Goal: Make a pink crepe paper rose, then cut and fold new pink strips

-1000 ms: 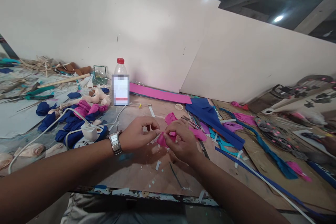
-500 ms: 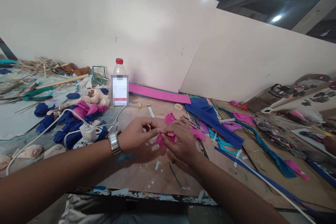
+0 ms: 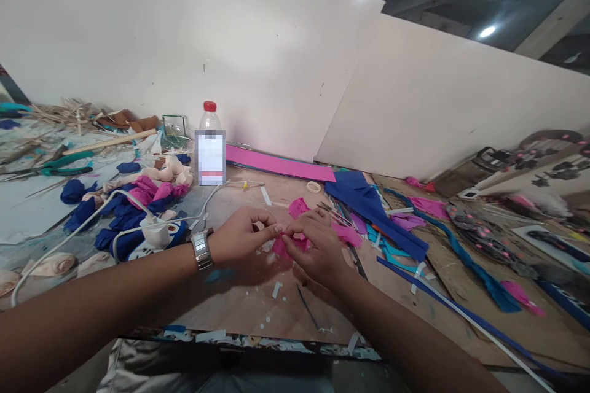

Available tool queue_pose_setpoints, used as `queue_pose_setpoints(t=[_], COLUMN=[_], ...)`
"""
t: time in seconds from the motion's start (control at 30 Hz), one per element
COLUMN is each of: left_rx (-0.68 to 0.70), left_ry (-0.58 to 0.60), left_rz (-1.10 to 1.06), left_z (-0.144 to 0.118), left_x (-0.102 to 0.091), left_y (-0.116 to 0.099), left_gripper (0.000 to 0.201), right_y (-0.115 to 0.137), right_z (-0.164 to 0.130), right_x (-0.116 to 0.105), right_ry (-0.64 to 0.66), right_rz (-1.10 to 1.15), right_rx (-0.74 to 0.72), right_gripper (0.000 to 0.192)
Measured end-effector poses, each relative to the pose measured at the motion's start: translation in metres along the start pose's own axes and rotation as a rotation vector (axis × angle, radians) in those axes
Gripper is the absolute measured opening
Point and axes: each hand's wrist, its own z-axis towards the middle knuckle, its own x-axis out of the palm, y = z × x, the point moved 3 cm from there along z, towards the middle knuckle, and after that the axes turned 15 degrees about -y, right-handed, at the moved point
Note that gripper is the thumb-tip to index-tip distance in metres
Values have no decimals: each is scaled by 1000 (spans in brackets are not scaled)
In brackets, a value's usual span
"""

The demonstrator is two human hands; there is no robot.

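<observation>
Pinching one small pink piece (image 3: 286,247) between them, left hand (image 3: 239,238) and right hand (image 3: 318,245) met over the bench (image 3: 258,307), steadying it.

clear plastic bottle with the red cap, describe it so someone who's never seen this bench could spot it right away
Look along the white wall board to where it meets the cluttered wooden workbench. Left of the flat pink sheet stands the clear plastic bottle with the red cap, upright. It is the only tall standing thing among flat scraps and fabric bundles.
</observation>
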Motion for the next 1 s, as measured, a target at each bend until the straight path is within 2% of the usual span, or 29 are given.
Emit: queue_pose_setpoints(t=[0.2,0.47,0.87,1.0], left_rx=[-2,53,408,464], left_ry=[-7,-59,-138,-159], left_rz=[-26,59,278,286], left_z=[0,1,-4,-6], left_x=[1,-1,-5,-5], left_y=[1,0,-15,-15], left_gripper=[40,30,21,16], right_y=[-1,-2,-3,-5], right_z=[-2,-2,-3,-3], right_x=[2,2,3,4], right_ry=[9,27,37,38], right_rz=[-1,45,44,26], right_rx=[0,37,81,98], right_gripper=[15,9,8,8])
